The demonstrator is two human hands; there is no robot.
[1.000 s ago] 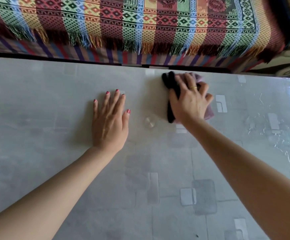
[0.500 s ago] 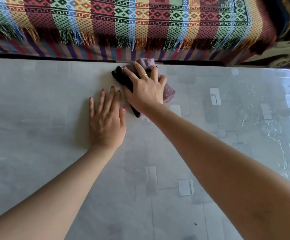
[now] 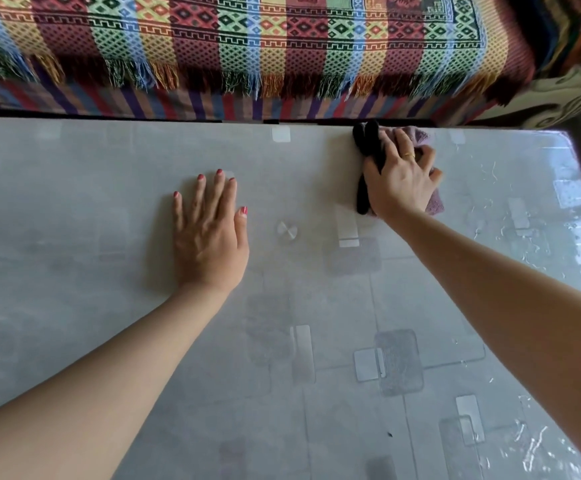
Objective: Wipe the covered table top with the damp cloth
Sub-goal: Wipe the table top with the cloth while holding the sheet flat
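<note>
The table top (image 3: 74,209) is pale grey under a clear plastic cover and fills most of the view. My right hand (image 3: 401,178) presses a folded cloth (image 3: 368,147), mauve with a black part, onto the cover close to the far edge, right of centre. Most of the cloth is hidden under the palm. My left hand (image 3: 211,233) lies flat on the cover with fingers spread, holding nothing, well to the left of the cloth.
A sofa draped in a striped, fringed woven throw (image 3: 247,46) runs along the far side of the table. The cover's right part (image 3: 566,237) shines with glare and wrinkles. Pale square patterns (image 3: 398,362) show through the plastic.
My right hand swept the cloth left beside my left hand, then back right along the far edge. The left hand stayed flat in place.
</note>
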